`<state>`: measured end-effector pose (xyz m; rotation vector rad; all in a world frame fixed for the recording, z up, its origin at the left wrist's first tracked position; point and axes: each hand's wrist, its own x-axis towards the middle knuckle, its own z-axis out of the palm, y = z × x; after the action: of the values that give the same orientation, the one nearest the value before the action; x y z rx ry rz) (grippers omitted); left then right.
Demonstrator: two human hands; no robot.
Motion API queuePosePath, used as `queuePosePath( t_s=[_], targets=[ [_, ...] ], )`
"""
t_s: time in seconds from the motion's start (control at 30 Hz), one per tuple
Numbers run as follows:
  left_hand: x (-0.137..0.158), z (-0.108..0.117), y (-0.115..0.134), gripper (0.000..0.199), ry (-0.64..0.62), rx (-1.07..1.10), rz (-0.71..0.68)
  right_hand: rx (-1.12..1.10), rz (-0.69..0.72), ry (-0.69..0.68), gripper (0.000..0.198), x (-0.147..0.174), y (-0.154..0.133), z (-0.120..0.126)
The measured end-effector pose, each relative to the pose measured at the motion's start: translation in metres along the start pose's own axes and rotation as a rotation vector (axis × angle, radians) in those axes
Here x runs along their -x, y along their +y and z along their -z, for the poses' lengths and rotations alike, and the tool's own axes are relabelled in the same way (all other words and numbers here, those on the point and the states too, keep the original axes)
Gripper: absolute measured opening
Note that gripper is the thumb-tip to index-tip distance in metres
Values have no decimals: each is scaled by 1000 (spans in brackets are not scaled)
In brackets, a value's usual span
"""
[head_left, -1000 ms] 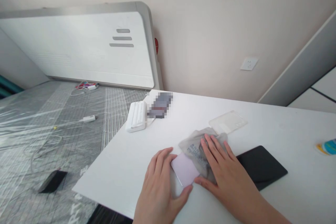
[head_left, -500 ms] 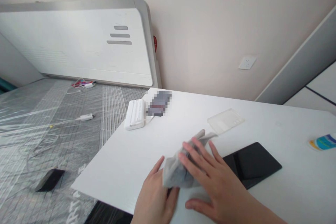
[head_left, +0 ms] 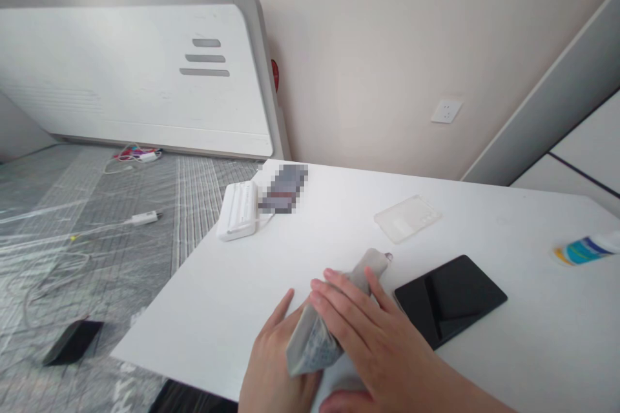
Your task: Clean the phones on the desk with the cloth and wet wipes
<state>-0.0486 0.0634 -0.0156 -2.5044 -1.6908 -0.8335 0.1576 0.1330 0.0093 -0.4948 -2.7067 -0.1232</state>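
Note:
A grey patterned cloth [head_left: 314,342] lies crumpled between my two hands at the table's front. My right hand [head_left: 372,342] presses down on it from above, its fingers stretched along the cloth and its thumb apart, low in the view. Under and left of the cloth, my left hand [head_left: 274,355] curls round something that the cloth hides, index finger pointing out. A black tablet-like slab [head_left: 450,300] rests screen up just right of my right hand. Beyond the hands lies a clear phone case [head_left: 407,218].
A white power strip [head_left: 238,210] and a blurred-out flat object [head_left: 285,187] occupy the white table's [head_left: 194,316] back left corner. At the right is a white-and-blue bottle [head_left: 584,250] on its side. A plastic-covered bed [head_left: 145,271] with cables and a black object [head_left: 72,342] adjoins the left.
My right hand has slid toward me and left with the cloth, whose near end now hangs lower over my left hand. The whole view has shifted slightly.

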Motion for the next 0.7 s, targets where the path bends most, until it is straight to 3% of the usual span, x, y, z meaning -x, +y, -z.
queuePosePath(
  t_s=[0.07, 0.2, 0.23, 0.37, 0.4, 0.5, 0.57, 0.7],
  targets=[
    [0, -1, 0, 28, 5, 14, 18, 39, -52, 5, 93, 0, 4, -2],
    [-2, -1, 2, 26, -22, 4, 52, 137, -333, 36, 101, 3, 10, -4],
    [-2, -1, 3, 26, -23, 9, 52, 135, -313, 32, 104, 3, 9, -3],
    [1, -2, 2, 26, 28, 58, 66, 76, 35, -12, 97, -1, 4, 1],
    [1, -2, 3, 26, 38, 59, 77, 70, 32, -22, 93, -1, 5, 2],
    [-3, 0, 5, 24, 1, 38, 89, 86, -239, -18, 91, 0, 16, 4],
    [-4, 1, 6, 25, -28, 29, 74, 97, -339, -4, 95, 1, 18, 4],
    [1, 0, 4, 24, 1, 66, 93, 41, -79, -25, 96, -1, 7, 4]
  ],
)
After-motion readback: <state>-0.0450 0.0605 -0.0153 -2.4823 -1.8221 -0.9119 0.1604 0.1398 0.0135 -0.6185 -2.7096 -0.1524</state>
